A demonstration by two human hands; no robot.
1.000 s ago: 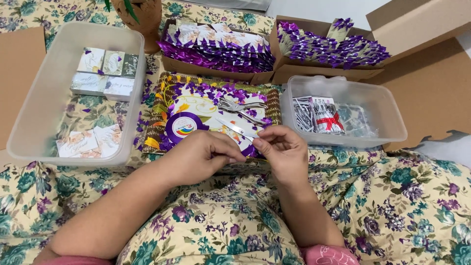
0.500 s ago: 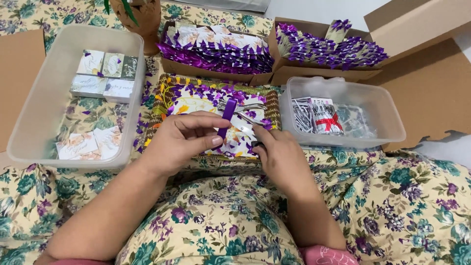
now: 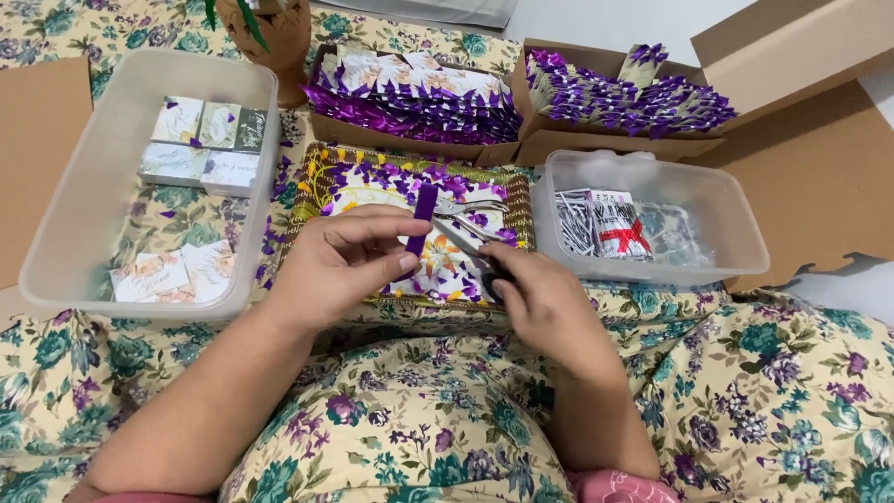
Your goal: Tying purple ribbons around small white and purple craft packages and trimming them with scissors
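Head view. The left hand (image 3: 349, 265) pinches a short purple ribbon strip (image 3: 424, 216) upright between thumb and fingers, over a decorated tray (image 3: 321, 200) littered with purple ribbon snippets. The right hand (image 3: 540, 303) grips a pair of scissors (image 3: 470, 224), its fingers closed around the handles; the blades lie just beside the ribbon, open slightly. Left: a clear plastic tub (image 3: 65, 233) holding small cards. Right: a second clear tub (image 3: 736, 219) with packets. Behind: two cardboard boxes (image 3: 596, 147) filled with purple-tipped pieces
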